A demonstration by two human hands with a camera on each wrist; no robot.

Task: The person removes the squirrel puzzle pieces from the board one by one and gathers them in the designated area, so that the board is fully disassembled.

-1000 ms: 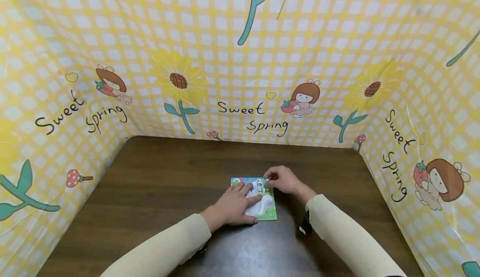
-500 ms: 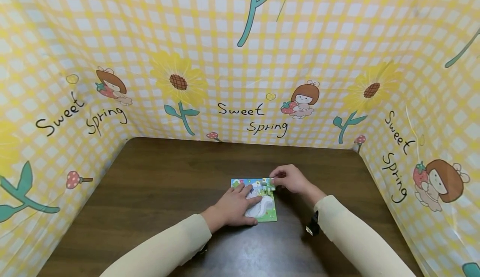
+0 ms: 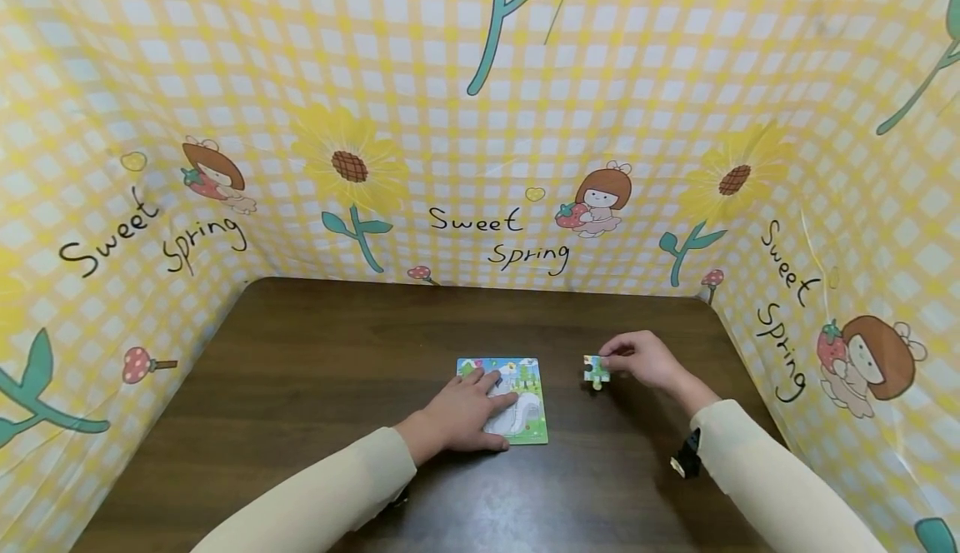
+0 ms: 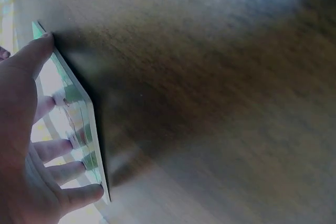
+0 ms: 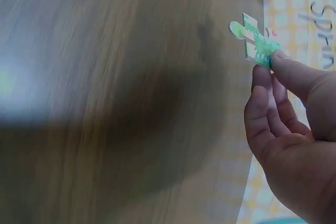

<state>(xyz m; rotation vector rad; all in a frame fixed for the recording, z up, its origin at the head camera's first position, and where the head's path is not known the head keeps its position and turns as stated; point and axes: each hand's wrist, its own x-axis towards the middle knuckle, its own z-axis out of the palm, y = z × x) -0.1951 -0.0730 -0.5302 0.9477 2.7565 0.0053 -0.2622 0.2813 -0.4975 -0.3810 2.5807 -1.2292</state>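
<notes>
A square jigsaw puzzle board [image 3: 537,430] with a colourful printed border lies on the table. Spread across it, my left hand [image 3: 459,413] rests with fingers fairly straight and covers much of the left and middle part. A pale outlined area [image 3: 527,408] shows beside the fingers, below a strip of green scenery. To the right of the board and apart from it, my right hand [image 3: 647,361] pinches a green jigsaw piece [image 3: 596,373] between thumb and fingers. In the right wrist view the jigsaw piece [image 5: 257,39] is held by one edge, above the table.
A dark wooden table [image 3: 337,345] carries the board. Yellow checked cloth [image 3: 480,153] with sunflower prints rises at the back and both sides. Dark devices sit at the wrists, one [image 3: 686,455] by the right sleeve.
My right hand lifted the jigsaw piece off the board's upper right part and moved right with it. My left hand stayed on the board. The head view shifted slightly.
</notes>
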